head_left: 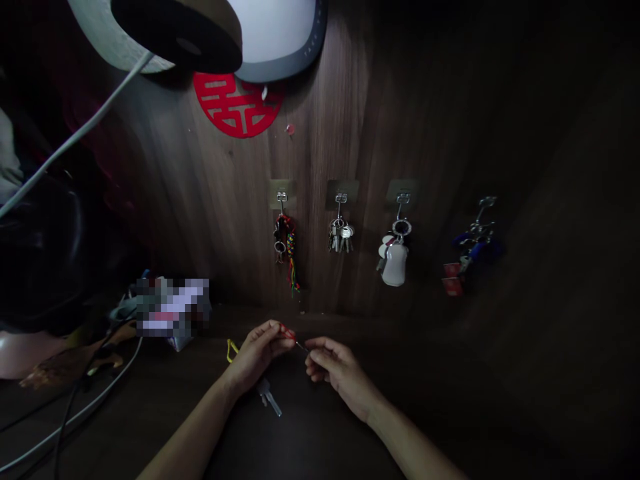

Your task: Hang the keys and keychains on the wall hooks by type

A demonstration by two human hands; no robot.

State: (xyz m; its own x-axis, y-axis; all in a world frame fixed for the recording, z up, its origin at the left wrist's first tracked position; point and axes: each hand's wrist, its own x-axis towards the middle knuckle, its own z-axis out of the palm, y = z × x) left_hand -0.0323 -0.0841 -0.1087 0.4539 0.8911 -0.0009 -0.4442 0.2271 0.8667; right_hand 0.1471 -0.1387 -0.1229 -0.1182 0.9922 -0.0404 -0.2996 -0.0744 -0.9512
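Observation:
My left hand [260, 353] is closed, with a red cord [286, 331] pinched at its fingertips. From the cord a small, dark, thin metal piece [301, 346] runs across to my right hand [335, 367], whose thumb and fingers close on its other end. It may be a key, but its shape is mostly hidden. Silver keys [270, 398] show just below my left hand; I cannot tell whether they lie on the dark table [300, 440] or hang from the hand. A yellow loop [231, 351] sticks out at the left of that hand.
Wall hooks hold a braided-cord key ring [291, 247], a key bunch [341, 233], keys with a white fob [395, 265] and a blue-and-red bunch [470, 250]. A red paper cutout [240, 110] is above. A white cable [85, 130] and clutter stand left.

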